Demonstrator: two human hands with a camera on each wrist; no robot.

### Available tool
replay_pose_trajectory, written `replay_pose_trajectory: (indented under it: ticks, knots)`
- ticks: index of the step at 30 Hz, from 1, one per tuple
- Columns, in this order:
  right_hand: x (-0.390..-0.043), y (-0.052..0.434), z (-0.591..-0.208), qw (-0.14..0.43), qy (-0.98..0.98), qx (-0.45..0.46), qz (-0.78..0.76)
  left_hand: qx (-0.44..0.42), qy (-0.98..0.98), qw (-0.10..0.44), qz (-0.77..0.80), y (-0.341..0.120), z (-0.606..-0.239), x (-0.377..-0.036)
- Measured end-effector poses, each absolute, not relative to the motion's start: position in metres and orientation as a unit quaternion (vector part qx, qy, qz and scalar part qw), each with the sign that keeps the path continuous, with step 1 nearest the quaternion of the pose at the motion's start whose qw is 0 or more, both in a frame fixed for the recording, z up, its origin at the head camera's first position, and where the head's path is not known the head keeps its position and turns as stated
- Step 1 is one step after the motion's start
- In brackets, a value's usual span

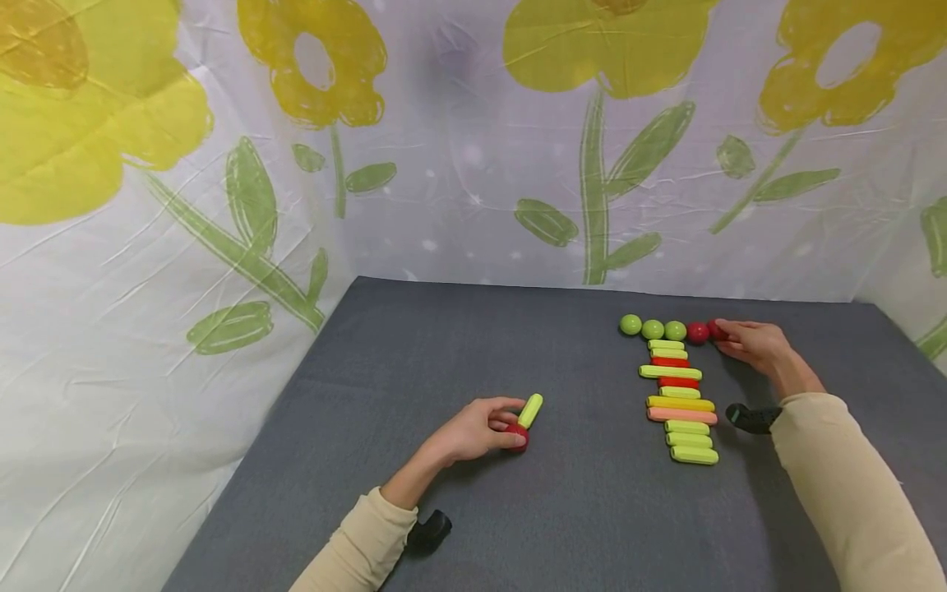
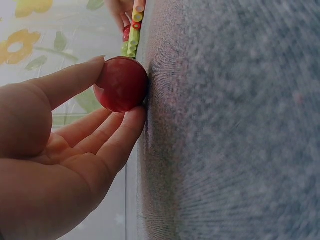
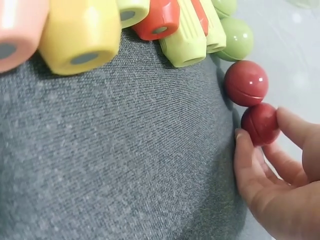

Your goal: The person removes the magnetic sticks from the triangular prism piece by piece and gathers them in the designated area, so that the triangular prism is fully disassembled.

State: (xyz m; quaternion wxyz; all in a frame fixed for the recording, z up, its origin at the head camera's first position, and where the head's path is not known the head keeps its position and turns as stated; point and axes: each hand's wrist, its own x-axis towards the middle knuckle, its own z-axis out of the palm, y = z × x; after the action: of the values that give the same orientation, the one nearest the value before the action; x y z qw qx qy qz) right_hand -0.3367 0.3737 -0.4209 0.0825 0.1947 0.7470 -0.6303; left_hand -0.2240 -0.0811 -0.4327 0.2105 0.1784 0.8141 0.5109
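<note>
My left hand (image 1: 484, 427) pinches a red ball (image 1: 517, 436) on the grey mat, thumb and fingers curled round the ball (image 2: 121, 84). A light green stick (image 1: 530, 410) lies just beyond its fingertips. My right hand (image 1: 747, 340) holds another red ball (image 3: 260, 124) at the right end of a row of balls: three green balls (image 1: 653, 329), then a red ball (image 1: 698, 332). Below that row lies a column of green, red, yellow and pink sticks (image 1: 679, 401).
The grey mat (image 1: 562, 510) covers the table; its left edge runs diagonally toward me. A white cloth with yellow flowers (image 1: 459, 140) hangs behind and to the left. Black wrist straps (image 1: 750, 418) show at both sleeves.
</note>
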Motion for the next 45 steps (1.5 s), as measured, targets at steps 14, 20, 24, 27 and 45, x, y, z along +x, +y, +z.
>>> replay_pose_trajectory:
  ticks: [14,20,24,27,45]
  knots:
    - [-0.331,0.375,-0.420,0.084,0.784,0.188,-0.585,0.175,0.814,0.213,0.511,-0.081,-0.433,-0.224]
    - [-0.326,0.381,-0.420,0.100,0.790,0.176,-0.578,0.166,0.817,0.216,0.509,-0.080,-0.432,-0.224]
    - [-0.325,0.384,-0.419,0.111,0.787,0.159,-0.586,0.161,0.819,0.217,0.507,-0.080,-0.431,-0.225]
    - [-0.324,0.385,-0.418,0.114,0.780,0.151,-0.597,0.162,0.818,0.217,0.507,-0.080,-0.430,-0.224]
    - [-0.321,0.384,-0.419,0.102,0.774,0.149,-0.607,0.180,0.817,0.206,0.508,-0.080,-0.433,-0.223]
